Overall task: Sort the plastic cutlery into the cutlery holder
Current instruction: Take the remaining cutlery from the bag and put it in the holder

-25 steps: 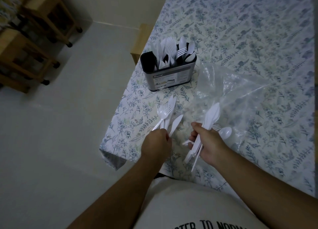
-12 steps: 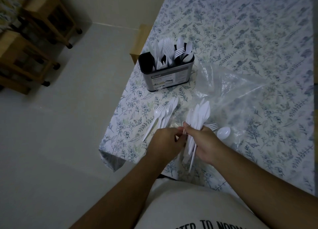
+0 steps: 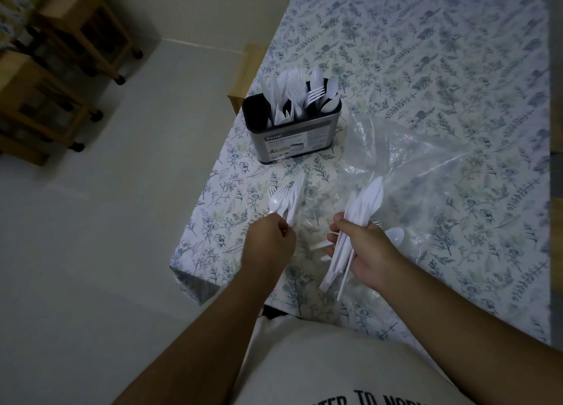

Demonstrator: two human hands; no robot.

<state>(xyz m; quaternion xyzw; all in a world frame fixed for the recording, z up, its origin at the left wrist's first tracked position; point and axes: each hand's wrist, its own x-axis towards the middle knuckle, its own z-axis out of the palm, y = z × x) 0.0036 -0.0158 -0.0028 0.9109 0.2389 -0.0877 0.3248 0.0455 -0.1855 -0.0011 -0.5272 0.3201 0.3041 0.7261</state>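
Note:
A metal cutlery holder (image 3: 291, 141) with dark compartments stands on the floral tablecloth, with several white plastic forks, knives and spoons upright in it. My left hand (image 3: 269, 246) grips a small bunch of white forks and knives (image 3: 288, 199) pointing toward the holder. My right hand (image 3: 364, 252) grips a bigger bundle of white knives (image 3: 362, 209), their tips up. A loose white spoon (image 3: 396, 236) lies just right of my right hand, partly hidden by it.
A crumpled clear plastic bag (image 3: 426, 173) lies on the table (image 3: 441, 69) right of the holder and under my right hand. The table's left edge and corner are close to my left hand. Wooden furniture on castors (image 3: 61, 78) stands on the floor at far left.
My hands met half a second ago and have drawn apart again. The left hand has moved left with its bunch, while the right hand keeps the knife bundle.

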